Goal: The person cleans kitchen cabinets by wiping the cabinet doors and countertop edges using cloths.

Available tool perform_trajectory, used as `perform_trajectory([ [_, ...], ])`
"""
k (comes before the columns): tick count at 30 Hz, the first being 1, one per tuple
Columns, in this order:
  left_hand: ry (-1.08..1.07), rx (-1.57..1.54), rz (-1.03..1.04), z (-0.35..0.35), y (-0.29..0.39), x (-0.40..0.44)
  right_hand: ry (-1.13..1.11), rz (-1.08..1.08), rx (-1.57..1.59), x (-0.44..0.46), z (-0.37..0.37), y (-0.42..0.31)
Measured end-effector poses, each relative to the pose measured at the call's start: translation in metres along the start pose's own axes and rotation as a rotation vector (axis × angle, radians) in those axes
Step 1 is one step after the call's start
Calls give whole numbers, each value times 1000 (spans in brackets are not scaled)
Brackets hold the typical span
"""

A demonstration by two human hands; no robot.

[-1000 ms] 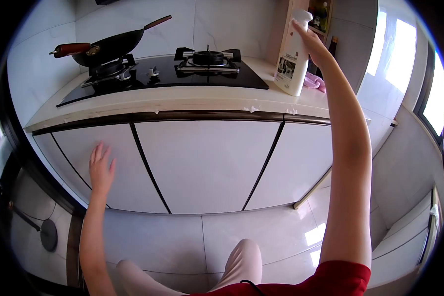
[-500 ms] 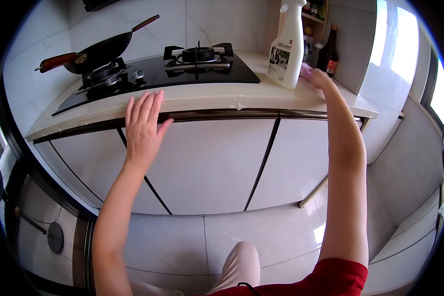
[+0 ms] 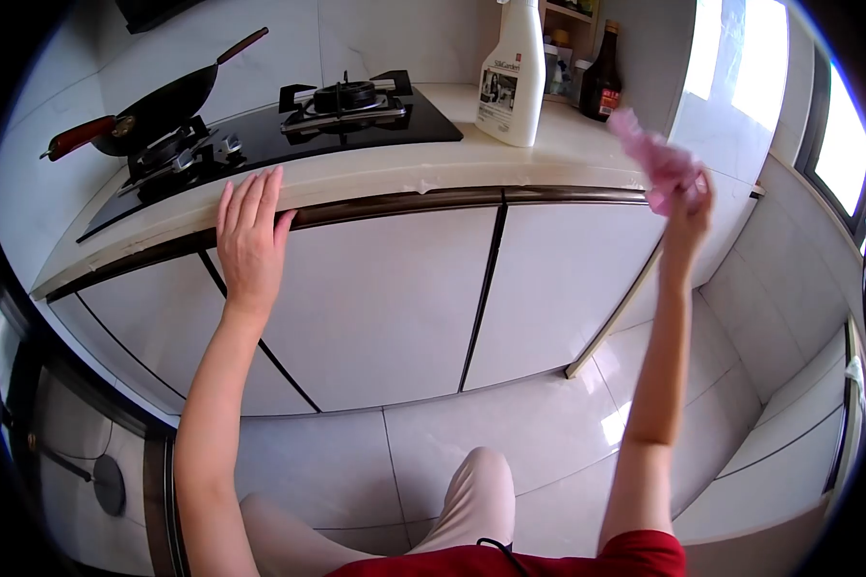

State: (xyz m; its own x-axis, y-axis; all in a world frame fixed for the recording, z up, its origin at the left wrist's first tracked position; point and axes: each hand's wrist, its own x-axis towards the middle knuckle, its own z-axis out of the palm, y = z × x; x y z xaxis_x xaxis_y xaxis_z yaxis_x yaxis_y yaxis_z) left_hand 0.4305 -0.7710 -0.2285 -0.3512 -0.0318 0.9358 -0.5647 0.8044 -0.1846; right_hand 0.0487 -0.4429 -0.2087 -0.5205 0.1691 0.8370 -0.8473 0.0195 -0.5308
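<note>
Though in right hand (image 3: 689, 219), pink cloth (image 3: 660, 163) mostly beyond it.

Spray bottle (image 3: 512, 96), upper right of center: nozzle cut by top edge, fine label print unreadable. Pink cloth (image 3: 661, 162), upper right: blurred, as is right hand (image 3: 689, 213). Wok (image 3: 168, 108), upper left, hides part of burner (image 3: 168, 154) beneath. Dark bottle (image 3: 601, 79), upper right: label illegible.

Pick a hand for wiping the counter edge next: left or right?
Right, probably: the right hand holds the pink cloth, while the left hand, at the counter edge, shows none.
</note>
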Motion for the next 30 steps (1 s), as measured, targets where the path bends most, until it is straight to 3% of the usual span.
perform_trajectory([
  [2,-6,-7,-8,-1,2,-1,19,-348,-262,-38,15,4],
  [4,-3,-8,-11,-1,3,1,-5,-351,-153,-84,66,-19],
  [6,5,-8,-14,1,1,-1,-246,-435,-209,-137,142,-33],
  [7,1,-11,-20,2,0,-1,-326,-311,10,-160,161,-81],
  [8,13,-4,-13,4,0,-2,-310,-516,-37,-176,186,-96],
  [9,30,-1,-11,7,0,-3,-360,-564,5,-184,203,-119],
  [13,19,5,16,9,-3,-1,-443,-646,122,-151,192,-118],
  [15,9,-2,16,6,-3,-1,-384,-512,-86,-119,161,-60],
  [18,11,-8,7,5,-2,-1,4,-590,-481,-71,121,24],
  [19,13,-1,5,5,-1,-1,93,-388,-290,-62,118,28],
  [20,18,4,3,6,-1,-2,95,-391,-284,-69,128,31],
  [22,27,-20,-23,8,-1,-1,-3,-559,-334,-98,165,-5],
  [26,-31,-129,-36,2,-1,-2,-493,-599,290,-210,254,-197],
  [27,-31,-82,-112,14,-17,-13,-501,-666,226,-223,267,-224],
  [30,101,41,-148,-14,-55,-35,-555,-800,229,-215,272,-216],
])
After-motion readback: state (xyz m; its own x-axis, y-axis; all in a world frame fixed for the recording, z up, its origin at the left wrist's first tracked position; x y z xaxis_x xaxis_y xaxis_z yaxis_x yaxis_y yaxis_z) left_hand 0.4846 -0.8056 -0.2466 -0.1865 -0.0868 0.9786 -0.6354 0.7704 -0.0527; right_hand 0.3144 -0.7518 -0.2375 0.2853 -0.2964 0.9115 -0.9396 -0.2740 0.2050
